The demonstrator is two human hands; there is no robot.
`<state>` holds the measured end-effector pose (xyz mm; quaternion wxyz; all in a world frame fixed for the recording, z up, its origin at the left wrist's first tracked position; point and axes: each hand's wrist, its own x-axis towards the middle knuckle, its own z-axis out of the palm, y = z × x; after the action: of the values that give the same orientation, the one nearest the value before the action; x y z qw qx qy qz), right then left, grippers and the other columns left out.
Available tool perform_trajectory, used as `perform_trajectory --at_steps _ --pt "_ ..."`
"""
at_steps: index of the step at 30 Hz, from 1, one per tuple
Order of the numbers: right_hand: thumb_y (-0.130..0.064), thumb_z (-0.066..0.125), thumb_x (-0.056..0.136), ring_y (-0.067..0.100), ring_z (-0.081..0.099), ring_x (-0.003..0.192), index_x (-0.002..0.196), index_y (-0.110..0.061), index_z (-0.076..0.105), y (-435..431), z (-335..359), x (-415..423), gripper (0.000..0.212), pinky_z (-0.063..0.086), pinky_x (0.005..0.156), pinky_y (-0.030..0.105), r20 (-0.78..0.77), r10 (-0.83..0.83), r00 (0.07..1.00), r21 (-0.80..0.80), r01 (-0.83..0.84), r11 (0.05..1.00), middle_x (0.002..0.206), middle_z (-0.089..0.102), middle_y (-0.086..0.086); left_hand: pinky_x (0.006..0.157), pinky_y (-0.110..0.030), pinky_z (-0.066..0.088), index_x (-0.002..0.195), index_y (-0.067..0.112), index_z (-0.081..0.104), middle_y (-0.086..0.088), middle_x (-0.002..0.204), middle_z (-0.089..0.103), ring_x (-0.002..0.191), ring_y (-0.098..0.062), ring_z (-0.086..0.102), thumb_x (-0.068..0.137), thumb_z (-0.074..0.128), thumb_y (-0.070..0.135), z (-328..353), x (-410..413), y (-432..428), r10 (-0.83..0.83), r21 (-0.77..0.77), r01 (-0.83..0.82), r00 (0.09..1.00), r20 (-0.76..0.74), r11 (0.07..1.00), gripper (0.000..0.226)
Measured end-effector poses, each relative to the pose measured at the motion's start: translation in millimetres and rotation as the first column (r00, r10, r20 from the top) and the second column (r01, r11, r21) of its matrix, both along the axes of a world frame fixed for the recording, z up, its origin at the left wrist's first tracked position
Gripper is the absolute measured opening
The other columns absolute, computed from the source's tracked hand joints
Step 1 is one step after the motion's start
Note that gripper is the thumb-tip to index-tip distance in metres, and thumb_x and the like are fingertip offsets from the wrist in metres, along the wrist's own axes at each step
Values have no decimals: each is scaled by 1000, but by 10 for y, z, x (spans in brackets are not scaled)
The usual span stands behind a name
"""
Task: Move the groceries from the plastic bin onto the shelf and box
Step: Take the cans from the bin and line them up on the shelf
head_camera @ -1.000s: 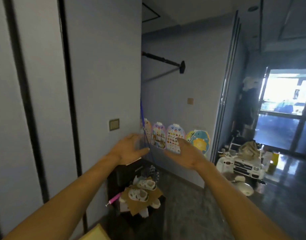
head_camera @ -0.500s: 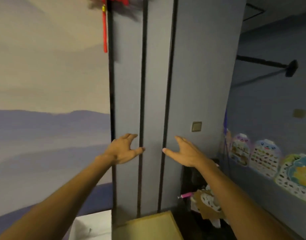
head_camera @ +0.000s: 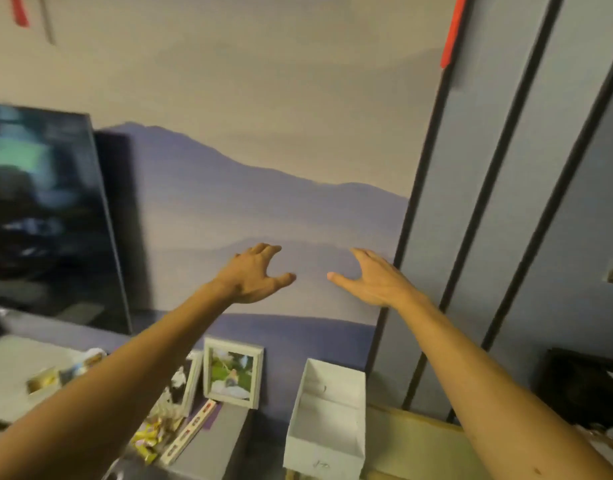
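Left hand (head_camera: 251, 277) and right hand (head_camera: 374, 278) hovering empty, fingers spread, before mountain mural (head_camera: 263, 188); white box (head_camera: 327, 420) sitting below.

Single head-worn view, wide-angle, facing forward at a mural wall (head_camera: 263, 140), tilted only slightly down. Both forearms reach in from the bottom edge. Close to a grey shelf (head_camera: 225, 438) bottom left; white box (head_camera: 327, 420) near bottom centre.

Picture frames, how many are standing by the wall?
2. One picture frame stands in full view left of the white box. A second frame is just left of it, mostly hidden behind the left arm. More may be hidden.
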<state>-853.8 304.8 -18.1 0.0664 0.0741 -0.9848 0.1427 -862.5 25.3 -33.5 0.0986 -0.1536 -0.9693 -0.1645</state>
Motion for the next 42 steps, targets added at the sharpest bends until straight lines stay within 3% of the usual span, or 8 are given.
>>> perform_trajectory --at_steps 8,16,21,25,29,34,39,42 --pt "-87 50 90 29 29 160 171 -17 18 -1842 -370 -595 112 31 127 49 85 376 923 27 -380 925 178 19 4 117 -53 40 161 23 34 -7 164 38 143 -33 46 84 45 84 -367 513 -1783 376 9 -377 925 64 926 99" --pt "-85 54 89 30 33 158 170 -17 22 -3328 -1051 -694 111 34 125 51 181 710 681 -7 -721 693 177 24 6 114 -54 42 158 27 37 -7 162 40 138 -32 51 81 46 87 -905 1239 -2694 703 39 -717 691 167 696 98" --pt "-96 46 73 33 53 141 154 -25 44 -4080 -1651 -526 108 49 108 51 284 801 528 -30 -830 558 162 48 6 114 -48 43 158 24 38 -8 163 40 139 -31 49 89 53 79 -1454 1883 -2931 823 39 -860 499 270 509 89" --pt "-85 57 87 34 40 154 166 -24 30 -4626 -2164 -228 103 41 119 54 401 835 376 -79 -894 440 172 34 6 113 -50 45 157 25 37 -10 161 42 137 -32 51 88 53 81 -2084 2397 -3236 842 4 -920 360 402 392 91" --pt "-88 59 84 33 53 143 160 -29 41 -5236 -2747 37 98 47 113 52 496 816 295 -94 -917 388 163 48 4 111 -48 46 157 23 38 -10 159 44 134 -31 54 86 50 85 -2734 2654 -3626 826 -28 -949 259 500 315 95" --pt "-97 51 72 29 59 132 146 -29 51 -6055 -3892 100 101 52 105 53 605 743 287 -85 -904 418 151 57 1 107 -45 48 155 24 41 -8 156 48 130 -30 57 80 47 90 -3627 2661 -4217 764 -65 -949 207 611 309 100" --pt "-95 53 73 34 50 145 163 -27 33 -6498 -5001 99 115 47 113 52 692 664 285 -104 -870 482 164 46 7 108 -45 46 156 29 37 -2 154 48 132 -28 54 52 23 111 -4647 2411 -4862 718 -164 -884 235 655 438 133" --pt "-91 55 80 35 41 152 168 -22 20 -6676 -5758 -2 118 41 119 49 717 624 310 -59 -866 497 168 37 11 114 -45 41 159 27 31 -2 162 40 139 -28 49 68 41 102 -5300 2085 -5313 706 -222 -818 282 649 531 119"
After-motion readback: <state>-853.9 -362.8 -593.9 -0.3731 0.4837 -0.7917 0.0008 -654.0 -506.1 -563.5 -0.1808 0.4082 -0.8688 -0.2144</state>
